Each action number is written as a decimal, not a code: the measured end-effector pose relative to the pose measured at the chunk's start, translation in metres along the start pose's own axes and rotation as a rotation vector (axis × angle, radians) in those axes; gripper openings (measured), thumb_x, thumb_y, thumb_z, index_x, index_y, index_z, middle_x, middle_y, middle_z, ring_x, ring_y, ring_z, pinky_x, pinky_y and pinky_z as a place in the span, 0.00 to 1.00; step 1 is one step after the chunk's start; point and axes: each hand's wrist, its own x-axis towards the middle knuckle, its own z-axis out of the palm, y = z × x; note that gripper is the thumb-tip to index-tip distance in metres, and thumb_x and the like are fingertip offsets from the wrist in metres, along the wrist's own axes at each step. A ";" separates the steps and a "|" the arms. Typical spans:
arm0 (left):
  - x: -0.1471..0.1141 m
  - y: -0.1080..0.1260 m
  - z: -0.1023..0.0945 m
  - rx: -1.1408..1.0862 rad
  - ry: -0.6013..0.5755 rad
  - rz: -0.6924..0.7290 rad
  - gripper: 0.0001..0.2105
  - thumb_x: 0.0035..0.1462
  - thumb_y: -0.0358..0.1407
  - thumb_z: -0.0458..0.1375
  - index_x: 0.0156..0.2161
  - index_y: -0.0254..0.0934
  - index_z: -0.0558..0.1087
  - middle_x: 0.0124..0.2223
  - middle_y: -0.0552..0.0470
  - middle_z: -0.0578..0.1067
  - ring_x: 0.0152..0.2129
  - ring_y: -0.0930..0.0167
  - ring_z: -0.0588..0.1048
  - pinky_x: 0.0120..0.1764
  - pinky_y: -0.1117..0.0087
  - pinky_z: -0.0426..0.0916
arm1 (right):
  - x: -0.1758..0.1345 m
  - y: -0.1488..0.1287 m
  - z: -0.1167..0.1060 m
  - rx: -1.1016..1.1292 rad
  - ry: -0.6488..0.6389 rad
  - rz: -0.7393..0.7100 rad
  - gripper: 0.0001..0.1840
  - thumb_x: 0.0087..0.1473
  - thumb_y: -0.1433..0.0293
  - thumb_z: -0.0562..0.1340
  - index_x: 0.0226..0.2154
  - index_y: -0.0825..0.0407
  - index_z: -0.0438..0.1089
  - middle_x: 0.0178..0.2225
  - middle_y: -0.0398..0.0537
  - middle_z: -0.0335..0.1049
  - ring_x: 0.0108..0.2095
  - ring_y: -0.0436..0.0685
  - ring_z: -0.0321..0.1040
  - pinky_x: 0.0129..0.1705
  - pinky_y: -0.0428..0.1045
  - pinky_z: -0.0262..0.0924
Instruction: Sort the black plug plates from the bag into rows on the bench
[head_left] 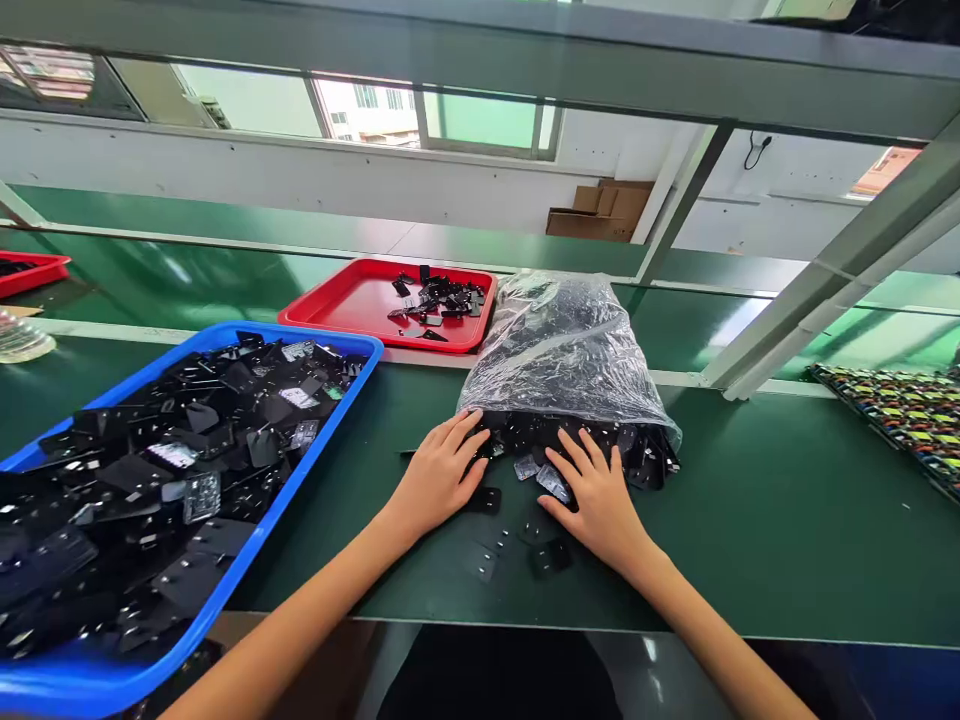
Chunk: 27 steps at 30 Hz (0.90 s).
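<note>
A clear plastic bag full of small black plastic parts lies on the green table, its mouth toward me. My left hand rests at the left side of the mouth, fingers stretched forward and touching the bag's edge. On the parts at the middle of the opening lies my right hand, its fingers spread. Clear plate-like pieces show between the two hands. Loose black parts and a flat black plate lie on the table before the bag.
At the left stands a blue tray heaped with black and clear parts. Behind it a red tray holds several black pieces. A metal post rises right of the bag. Colourful parts lie at far right. A shelf spans overhead.
</note>
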 end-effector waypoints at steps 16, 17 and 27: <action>-0.075 -0.026 -0.026 -0.087 -0.213 -0.376 0.30 0.61 0.51 0.52 0.62 0.34 0.62 0.62 0.42 0.66 0.58 0.58 0.64 0.58 0.52 0.62 | -0.024 -0.071 0.000 0.134 0.021 -0.194 0.22 0.65 0.60 0.52 0.59 0.47 0.62 0.65 0.48 0.54 0.66 0.67 0.46 0.62 0.72 0.43; -0.082 -0.024 -0.025 -0.077 -0.220 -0.375 0.31 0.60 0.51 0.53 0.63 0.34 0.61 0.63 0.42 0.64 0.58 0.58 0.63 0.58 0.51 0.62 | -0.026 -0.078 0.003 0.167 -0.006 -0.267 0.23 0.66 0.58 0.51 0.60 0.45 0.61 0.66 0.46 0.54 0.66 0.65 0.46 0.63 0.71 0.42; -0.101 0.028 -0.005 -0.047 -0.070 -0.362 0.23 0.61 0.41 0.56 0.60 0.38 0.64 0.53 0.42 0.71 0.50 0.59 0.67 0.49 0.56 0.64 | -0.020 -0.075 0.017 0.163 0.078 -0.114 0.22 0.64 0.65 0.54 0.59 0.53 0.62 0.63 0.54 0.58 0.64 0.68 0.51 0.63 0.69 0.46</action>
